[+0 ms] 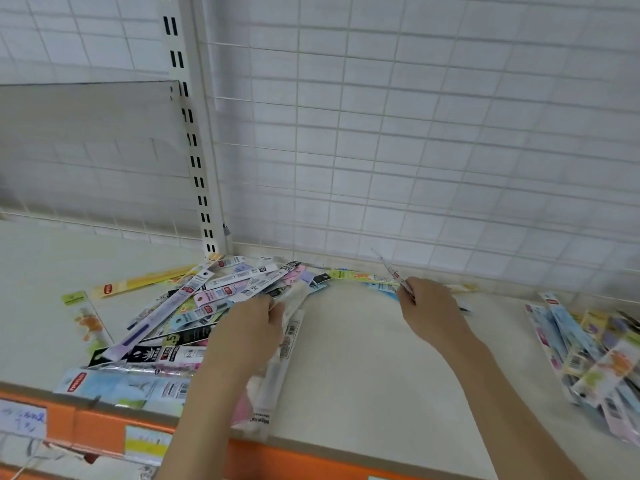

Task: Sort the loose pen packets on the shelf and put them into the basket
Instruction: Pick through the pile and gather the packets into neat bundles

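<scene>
Spanning the view, the shelf (346, 358) carries a loose packet pile (194, 306) at nine o'clock and a second heap (595, 351) at three; left hand (249, 327) grasps packets, right hand (433, 306) pinches one packet (391, 268).

A single head-worn wide-angle view looks forward and down from close above the shelf (363, 358), facing the white wire-grid back panel (415, 133) that fills the upper frame. The shelf's orange front edge (311, 459) runs along the bottom. Both forearms reach in from the lower middle, and straight lines bow toward the frame edges.
</scene>
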